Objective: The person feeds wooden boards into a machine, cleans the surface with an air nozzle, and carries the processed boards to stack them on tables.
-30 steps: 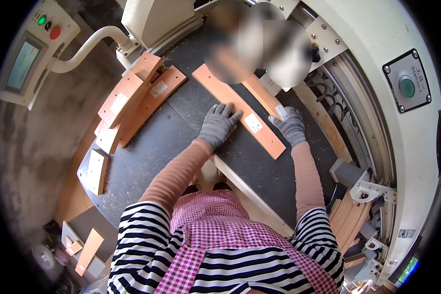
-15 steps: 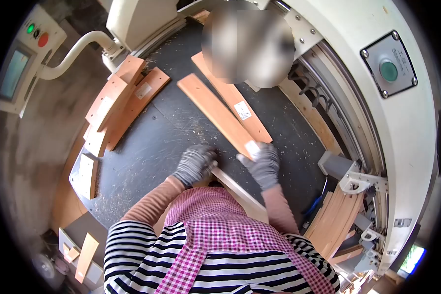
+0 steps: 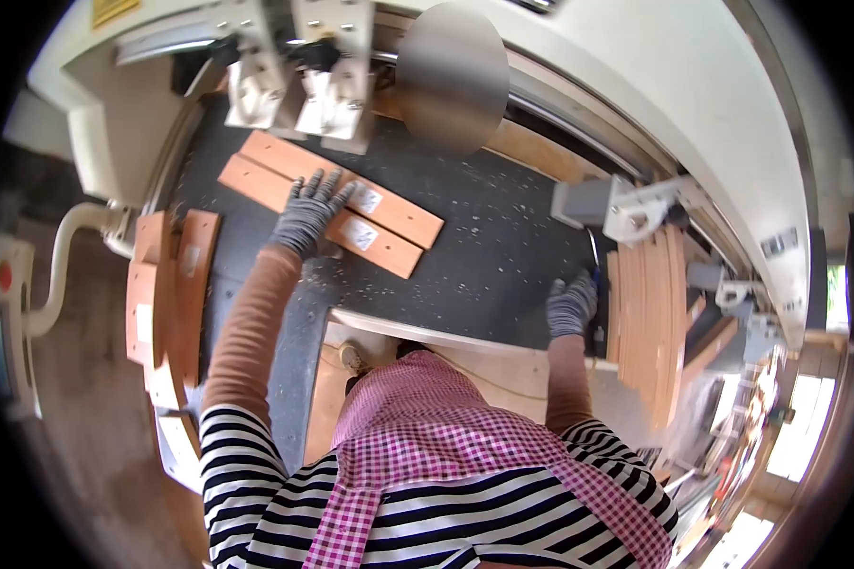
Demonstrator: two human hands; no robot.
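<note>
My left hand (image 3: 306, 216), in a grey striped glove, lies with fingers spread across two wooden boards. The upper board (image 3: 403, 214) and the lower board (image 3: 389, 254) lie side by side on the dark worktable, each with holes and a white label. At the right, my gloved right hand (image 3: 571, 305) is over the worktable with its fingers apart. Just beside its fingertips is a slim tool with a blue part (image 3: 596, 276) and a thin metal shaft. Whether the fingertips touch it I cannot tell.
Stacked wooden strips (image 3: 647, 318) stand right of my right hand. More labelled boards (image 3: 166, 294) are piled at the left. White machine brackets (image 3: 337, 100) hang over the far side. Wood chips dot the dark worktable (image 3: 484, 275); its pale front edge (image 3: 417, 332) lies before me.
The view has turned right. My right hand has let go of the labelled board and moved right towards the blue tool. My left hand has moved onto the two boards, which now lie together.
</note>
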